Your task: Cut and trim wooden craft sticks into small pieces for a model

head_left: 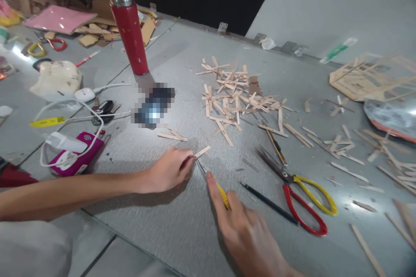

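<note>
My left hand (pixel 172 167) is closed, pinching a short wooden craft stick (pixel 203 151) whose far end sticks out past the fingertips. A craft knife with a yellow handle (pixel 222 196) is gripped in my right hand (pixel 245 229), index finger stretched along it. Its thin blade (pixel 201 165) reaches to the stick right beside my left fingertips; the exact contact is too small to tell. Two joined stick pieces (pixel 172 135) lie just beyond my left hand. To the right of the knife rest a dark pen (pixel 269 202) and scissors (pixel 286 177) with red and yellow handles.
A pile of cut sticks (pixel 234 95) spreads over the grey table, with more scattered to the right. At left are a red flask (pixel 130 37), a purple power strip (pixel 69 156) with white cables, and keys (pixel 105 112). A wooden frame model (pixel 354 80) stands far right.
</note>
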Demonstrator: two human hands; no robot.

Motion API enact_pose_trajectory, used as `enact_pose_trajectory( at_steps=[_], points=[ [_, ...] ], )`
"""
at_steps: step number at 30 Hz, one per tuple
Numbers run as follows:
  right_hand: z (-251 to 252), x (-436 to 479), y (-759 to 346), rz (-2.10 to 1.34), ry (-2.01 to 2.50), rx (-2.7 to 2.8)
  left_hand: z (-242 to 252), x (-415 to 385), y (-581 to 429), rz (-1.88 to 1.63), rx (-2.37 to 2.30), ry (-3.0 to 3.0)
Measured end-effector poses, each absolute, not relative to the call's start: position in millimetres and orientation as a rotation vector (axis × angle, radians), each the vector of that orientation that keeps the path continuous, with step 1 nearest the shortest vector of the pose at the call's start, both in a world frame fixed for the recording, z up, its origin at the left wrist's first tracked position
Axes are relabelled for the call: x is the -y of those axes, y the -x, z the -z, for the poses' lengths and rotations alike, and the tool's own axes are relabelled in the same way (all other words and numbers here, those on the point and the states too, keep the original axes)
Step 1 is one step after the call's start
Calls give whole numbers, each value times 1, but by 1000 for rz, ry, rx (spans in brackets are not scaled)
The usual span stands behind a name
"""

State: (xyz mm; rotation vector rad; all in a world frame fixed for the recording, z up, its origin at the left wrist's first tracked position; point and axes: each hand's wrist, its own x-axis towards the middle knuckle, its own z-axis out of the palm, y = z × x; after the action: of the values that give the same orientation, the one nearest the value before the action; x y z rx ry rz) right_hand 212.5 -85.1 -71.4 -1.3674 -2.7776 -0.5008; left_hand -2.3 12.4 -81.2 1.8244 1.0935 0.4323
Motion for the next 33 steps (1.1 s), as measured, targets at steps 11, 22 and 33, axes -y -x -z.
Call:
enact_pose_trajectory(
  at_steps=[11, 22, 33],
  points=[
    [-1, -1, -211, 118, 1259, 3134, 82, -9, 0, -446, -1116, -1695],
    [54, 73, -209, 274, 1510, 2960, 89, -11, 4, -449, -1086, -1792],
    [-13, 1, -207, -62, 1197, 3091, 87, -9, 2, -462, -1103, -1727]
  ],
)
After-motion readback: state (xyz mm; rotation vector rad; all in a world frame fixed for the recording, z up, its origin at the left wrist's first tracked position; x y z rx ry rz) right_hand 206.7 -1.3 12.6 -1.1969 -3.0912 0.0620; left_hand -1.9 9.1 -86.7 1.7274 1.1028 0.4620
